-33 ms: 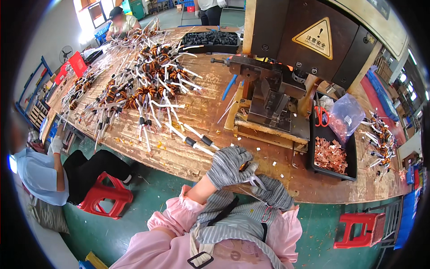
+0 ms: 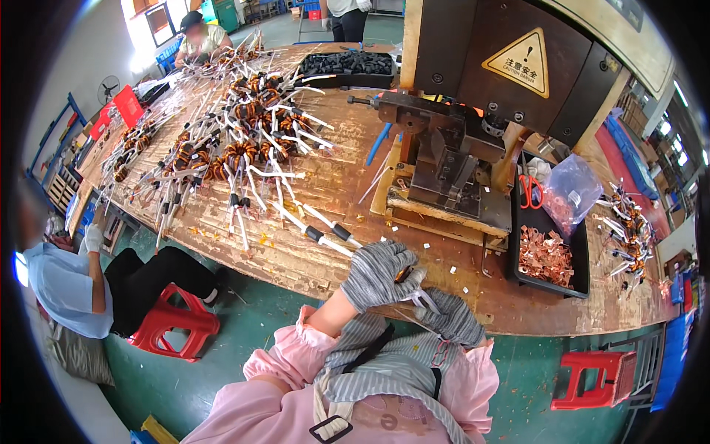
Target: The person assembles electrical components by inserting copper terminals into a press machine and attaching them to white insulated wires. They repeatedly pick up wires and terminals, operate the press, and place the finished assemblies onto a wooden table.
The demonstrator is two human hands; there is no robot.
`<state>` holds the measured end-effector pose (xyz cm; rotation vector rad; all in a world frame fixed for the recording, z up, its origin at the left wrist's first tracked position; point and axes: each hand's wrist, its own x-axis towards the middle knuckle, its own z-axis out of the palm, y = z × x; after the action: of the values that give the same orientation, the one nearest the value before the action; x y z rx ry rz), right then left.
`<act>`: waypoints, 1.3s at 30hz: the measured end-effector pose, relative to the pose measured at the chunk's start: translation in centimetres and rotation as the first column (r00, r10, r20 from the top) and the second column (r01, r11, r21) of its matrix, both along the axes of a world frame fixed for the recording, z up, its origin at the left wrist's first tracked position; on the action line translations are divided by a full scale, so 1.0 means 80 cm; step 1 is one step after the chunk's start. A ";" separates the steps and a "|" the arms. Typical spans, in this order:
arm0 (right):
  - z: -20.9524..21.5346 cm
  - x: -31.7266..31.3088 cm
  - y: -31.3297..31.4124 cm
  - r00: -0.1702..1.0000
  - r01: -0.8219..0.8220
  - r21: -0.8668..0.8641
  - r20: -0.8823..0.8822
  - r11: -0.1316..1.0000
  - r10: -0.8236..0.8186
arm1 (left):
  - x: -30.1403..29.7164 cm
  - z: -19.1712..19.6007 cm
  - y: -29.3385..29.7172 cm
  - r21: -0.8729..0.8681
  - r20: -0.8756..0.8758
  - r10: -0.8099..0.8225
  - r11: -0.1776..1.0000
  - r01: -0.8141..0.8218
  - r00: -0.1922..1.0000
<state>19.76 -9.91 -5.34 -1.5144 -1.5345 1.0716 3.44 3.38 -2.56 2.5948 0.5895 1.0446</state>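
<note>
My left hand [image 2: 381, 277], in a grey knit glove, is closed around a wire-wound coil [image 2: 404, 274]; only a dark and copper-coloured bit of it shows past the fingers. White leads [image 2: 314, 234] with black sleeves run from the tabletop up to this hand. Close against it, my right hand [image 2: 450, 318] wears a matching glove and pinches a whitish lead end [image 2: 423, 299]. Both hands are at the table's front edge, just over my lap. The coil's body is mostly hidden by the gloves.
A press machine [image 2: 451, 163] stands ahead to the right. Beside it a black tray [image 2: 584, 259] holds copper pieces [image 2: 546, 255], red-handled scissors [image 2: 530, 191] and a plastic bag [image 2: 575, 194]. A coil heap [image 2: 244, 133] covers the table's left. One person [image 2: 70, 277] sits at left.
</note>
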 end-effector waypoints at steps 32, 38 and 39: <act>0.010 -0.004 0.001 1.000 -0.001 -0.037 -0.023 0.999 0.000 | -0.001 0.003 0.000 -0.019 0.019 -0.015 1.000 0.015 1.000; 0.014 -0.005 0.001 0.999 0.011 -0.054 -0.035 0.998 -0.013 | -0.001 0.002 0.000 -0.010 0.025 -0.011 1.000 0.011 1.000; 0.014 -0.005 0.001 0.999 0.010 -0.049 -0.031 0.999 -0.012 | 0.000 0.002 0.000 -0.006 0.027 -0.011 1.000 0.011 1.000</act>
<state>19.38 -9.84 -4.23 -1.5298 -1.4868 1.1287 3.42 3.39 -2.36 2.5715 0.5703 1.0701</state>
